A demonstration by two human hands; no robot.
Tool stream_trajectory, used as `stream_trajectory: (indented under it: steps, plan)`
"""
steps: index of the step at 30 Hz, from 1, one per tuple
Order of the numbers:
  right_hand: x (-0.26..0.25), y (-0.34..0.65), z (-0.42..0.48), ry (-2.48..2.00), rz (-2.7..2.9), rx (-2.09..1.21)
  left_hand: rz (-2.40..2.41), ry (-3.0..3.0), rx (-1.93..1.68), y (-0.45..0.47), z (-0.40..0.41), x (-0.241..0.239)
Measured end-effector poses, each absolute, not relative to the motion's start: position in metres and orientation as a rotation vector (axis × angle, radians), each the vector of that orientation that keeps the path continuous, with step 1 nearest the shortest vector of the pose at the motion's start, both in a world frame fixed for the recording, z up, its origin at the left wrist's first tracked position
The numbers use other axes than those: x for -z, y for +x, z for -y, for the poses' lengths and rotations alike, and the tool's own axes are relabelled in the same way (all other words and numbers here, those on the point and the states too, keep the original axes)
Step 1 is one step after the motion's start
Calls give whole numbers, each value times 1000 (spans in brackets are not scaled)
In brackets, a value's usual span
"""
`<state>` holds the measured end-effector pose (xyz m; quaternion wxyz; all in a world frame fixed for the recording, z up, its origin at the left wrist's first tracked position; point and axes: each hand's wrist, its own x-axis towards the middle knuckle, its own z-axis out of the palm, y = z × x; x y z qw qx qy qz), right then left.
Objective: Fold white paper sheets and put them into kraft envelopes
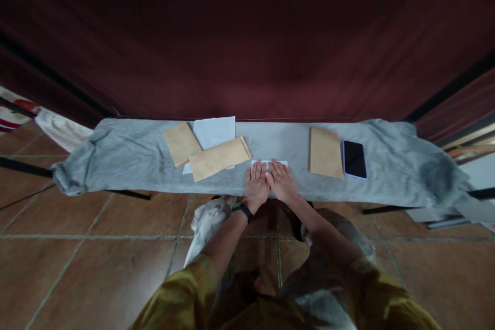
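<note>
My left hand (257, 184) and my right hand (281, 180) lie flat, side by side, on a small white sheet of paper (269, 163). Their fingers are stretched out, and they cover most of the sheet, so only its far edge and corners show. To the left, a long brown envelope (220, 159) rests at a slant over white paper (215, 131). Beside it is a second piece of brown paper or envelope (181, 143), seemingly a small stack. On the right lies another brown envelope or stack (325, 152).
A grey cloth (131, 154) covers the narrow table, bunched at both ends. A phone (355, 159) with a dark screen lies right of the brown stack. Behind the table hangs a dark red curtain (247, 77). My legs are at the near edge, above a tiled floor (135, 268).
</note>
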<state>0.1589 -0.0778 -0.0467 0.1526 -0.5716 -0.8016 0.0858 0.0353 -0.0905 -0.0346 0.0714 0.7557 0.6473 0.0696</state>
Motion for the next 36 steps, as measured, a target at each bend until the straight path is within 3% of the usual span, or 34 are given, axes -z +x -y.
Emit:
stream_trajectory:
  steps: [9,36]
  plan:
    - [62,165,73,-1724,2138,30,-2018,2350,-245,8,92,38]
    - [69,166,71,-1826,2162,105,-1852,2511,-340,-21,99,40]
